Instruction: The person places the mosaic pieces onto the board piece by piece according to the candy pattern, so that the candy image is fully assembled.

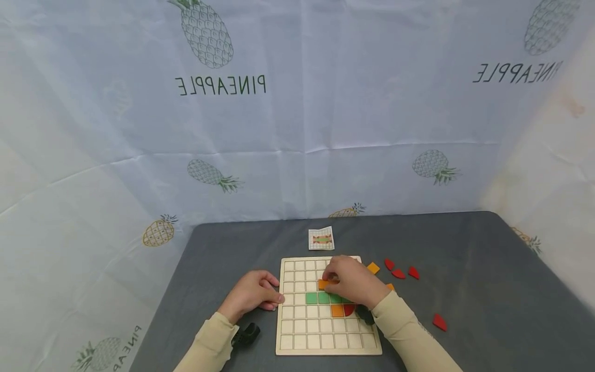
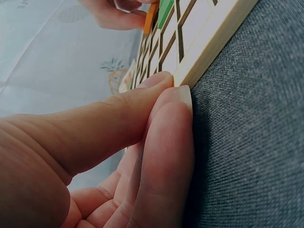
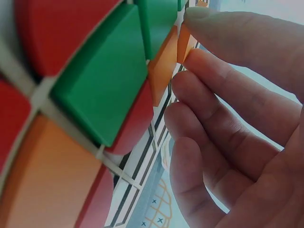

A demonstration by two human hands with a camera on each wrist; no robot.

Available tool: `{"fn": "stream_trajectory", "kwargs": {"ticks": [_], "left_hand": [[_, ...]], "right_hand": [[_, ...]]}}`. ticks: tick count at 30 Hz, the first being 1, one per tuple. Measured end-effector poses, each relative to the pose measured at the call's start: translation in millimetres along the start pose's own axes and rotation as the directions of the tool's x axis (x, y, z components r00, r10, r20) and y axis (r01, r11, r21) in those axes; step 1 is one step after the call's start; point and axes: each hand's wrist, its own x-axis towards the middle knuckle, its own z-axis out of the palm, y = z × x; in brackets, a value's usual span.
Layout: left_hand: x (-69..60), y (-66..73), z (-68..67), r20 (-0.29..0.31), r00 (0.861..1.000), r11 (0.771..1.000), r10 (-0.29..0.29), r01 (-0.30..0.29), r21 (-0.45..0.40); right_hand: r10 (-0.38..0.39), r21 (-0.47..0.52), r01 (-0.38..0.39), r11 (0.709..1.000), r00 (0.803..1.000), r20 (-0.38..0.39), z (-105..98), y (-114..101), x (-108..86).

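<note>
A wooden grid board (image 1: 299,326) lies on the grey cloth-covered table. My left hand (image 1: 253,293) pinches its left edge, thumb (image 2: 152,80) on top and forefinger against the side. Over the board's upper middle, my right hand (image 1: 353,279) pinches an orange square tile (image 3: 184,43) between thumb and forefinger, at a grid cell. A row of green square tiles (image 1: 324,298) runs below that hand, which partly covers it. Beneath the row are an orange tile (image 1: 337,310) and a red curved-edge tile (image 1: 349,309). The right wrist view shows further red and orange tiles beside the green ones.
Behind the board lies a small pattern card (image 1: 321,239). To the right are a loose orange tile (image 1: 373,267) and several red pieces, one red piece (image 1: 439,322) nearer the front. A pineapple-print curtain (image 1: 297,113) hangs behind the table.
</note>
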Motion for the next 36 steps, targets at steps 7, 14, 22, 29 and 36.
{"fn": "stream_trajectory", "kwargs": {"ticks": [7,14,22,29,36], "left_hand": [[0.8,3.3,1.7,0.001,1.000,1.000,-0.001,0.001,0.004],[3.3,5.6,3.5,0.010,1.000,1.000,0.009,-0.009,0.006],[6.1,2.2,6.8,0.028,0.999,1.000,0.019,-0.019,0.008],[4.4,-0.2,3.9,0.017,1.000,1.000,0.023,-0.023,0.012],[0.9,-2.6,0.3,0.000,1.000,1.000,0.024,-0.024,0.016]], "right_hand": [[-0.012,-0.003,0.012,1.000,1.000,-0.008,-0.9,0.4,-0.6],[-0.009,-0.007,0.009,1.000,1.000,-0.026,-2.6,2.9,-4.4],[0.043,0.025,-0.041,0.999,0.996,-0.083,-15.5,16.2,-27.5],[0.133,-0.039,-0.138,0.990,0.985,-0.109,-33.7,42.2,-64.0],[0.194,-0.079,-0.202,0.976,0.975,-0.105,-44.9,64.7,-90.0]]}}
